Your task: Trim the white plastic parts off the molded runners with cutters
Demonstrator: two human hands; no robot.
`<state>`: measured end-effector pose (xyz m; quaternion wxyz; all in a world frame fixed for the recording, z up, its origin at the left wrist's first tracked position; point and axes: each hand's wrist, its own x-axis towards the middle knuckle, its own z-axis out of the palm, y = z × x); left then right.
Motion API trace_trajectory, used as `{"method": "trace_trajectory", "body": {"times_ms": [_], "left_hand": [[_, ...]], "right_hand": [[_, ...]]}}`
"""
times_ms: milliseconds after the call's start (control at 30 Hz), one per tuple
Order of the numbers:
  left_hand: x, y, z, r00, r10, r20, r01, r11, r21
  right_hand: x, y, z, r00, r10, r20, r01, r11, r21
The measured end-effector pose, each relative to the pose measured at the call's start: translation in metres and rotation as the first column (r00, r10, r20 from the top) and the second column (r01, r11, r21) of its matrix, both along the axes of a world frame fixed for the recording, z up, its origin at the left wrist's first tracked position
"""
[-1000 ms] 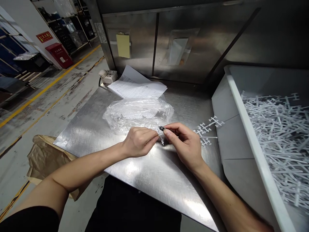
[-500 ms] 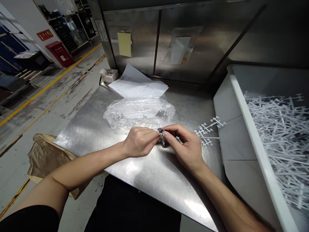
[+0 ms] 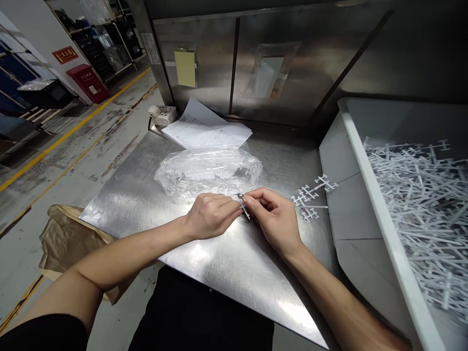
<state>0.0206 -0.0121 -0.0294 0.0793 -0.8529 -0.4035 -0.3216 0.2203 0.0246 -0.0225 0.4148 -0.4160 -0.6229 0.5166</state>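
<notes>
Fingers (image 3: 227,208) of both hands close on small parts at the centre of the frame.
The right hand (image 3: 281,222) has thumb and forefinger clamped on a small dark piece (image 3: 240,196); the left hand (image 3: 208,214) has its fingers together on a thin, pale, branched plastic piece (image 3: 245,211) slanting down between the hands, its grip partly hidden. Both are above a brushed-metal table (image 3: 219,265). Right of centre, white branched plastic strips (image 3: 305,197) lie near the right hand, beside a large pale-grey plastic bin (image 3: 380,209) heaped with similar white strips (image 3: 431,209) at the frame's right. Beyond the hands, a crumpled clear plastic bag (image 3: 208,170) lies in front of white printed paper sheets (image 3: 206,126) at upper centre. A red box (image 3: 87,84) stands at upper left.
</notes>
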Motion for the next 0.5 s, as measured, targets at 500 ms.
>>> {"method": "trace_trajectory", "body": {"times_ms": [500], "left_hand": [[-0.013, 0.004, 0.019, 0.919, 0.084, 0.385, 0.021, 0.966, -0.259]], "right_hand": [[0.007, 0.012, 0.006, 0.993, -0.019, -0.117, 0.023, 0.999, 0.034]]}}
